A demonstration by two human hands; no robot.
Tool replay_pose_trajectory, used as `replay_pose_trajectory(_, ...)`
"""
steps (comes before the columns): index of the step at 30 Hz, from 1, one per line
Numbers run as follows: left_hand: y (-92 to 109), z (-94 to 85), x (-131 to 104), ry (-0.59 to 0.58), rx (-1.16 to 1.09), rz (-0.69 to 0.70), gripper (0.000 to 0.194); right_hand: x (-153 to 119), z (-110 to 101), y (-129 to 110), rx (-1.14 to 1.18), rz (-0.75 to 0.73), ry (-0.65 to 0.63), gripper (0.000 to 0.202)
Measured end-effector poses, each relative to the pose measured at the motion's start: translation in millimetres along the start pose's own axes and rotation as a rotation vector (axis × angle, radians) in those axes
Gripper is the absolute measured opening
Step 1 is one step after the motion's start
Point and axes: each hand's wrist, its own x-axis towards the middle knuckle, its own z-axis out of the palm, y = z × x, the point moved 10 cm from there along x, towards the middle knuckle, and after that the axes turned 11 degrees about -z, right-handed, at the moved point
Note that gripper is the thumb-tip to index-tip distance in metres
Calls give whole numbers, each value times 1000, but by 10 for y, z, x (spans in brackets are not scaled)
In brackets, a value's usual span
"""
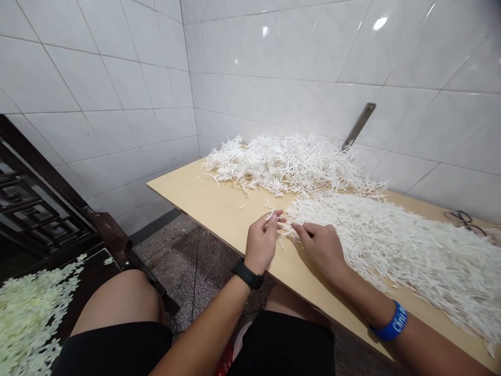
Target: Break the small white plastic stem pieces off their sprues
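Observation:
My left hand, with a black watch at the wrist, is over the front part of the wooden board, its fingers closed on thin white strands. Just to its right, my right hand has thumb and fingers pinched at the near left end of a long spread of white strands; what it grips is too small to make out. A fluffier heap of white branching pieces lies behind both hands. A few loose strands are scattered on the board near my left hand.
Pale greenish-white flower-shaped pieces cover a dark surface at the lower left, beside a dark carved wooden chair. A metal bracket stands against the tiled wall. Thin dark loops lie at the board's back right. My legs are below the board's edge.

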Motion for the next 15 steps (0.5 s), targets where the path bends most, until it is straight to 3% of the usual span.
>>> replay_pose_trajectory(3,115,-37,-59,49,137,24,32,19,-26,-128,-192,-110,-1,46)
replay_pose_trajectory(6,190,-209,-58,99,163,-11,28,14,-16,-155,-211,-115,20,26)
replay_pose_trajectory(11,379,-778,-102,333,175,93,23,-5,-124,-44,-58,-24,156,34)
replay_pose_trajectory(15,357,-1173,-152,468,173,149,33,-57,-99,-270,56,-183,164,43)
